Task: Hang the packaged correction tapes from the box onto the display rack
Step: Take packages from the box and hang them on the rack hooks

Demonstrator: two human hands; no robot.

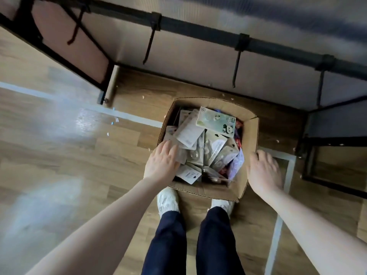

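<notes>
L hand [161,165] flat, fingers straight on packs [198,147] in box [249,155]; R hand [265,171] loose, holds 0. Pinch 1 pack by its hang hole.

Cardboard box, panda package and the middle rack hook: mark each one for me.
cardboard box [250,139], head view, on its right inner wall.
panda package [216,122], head view, on the middle of its green card face.
middle rack hook [236,66], head view, on its black prong.
</notes>
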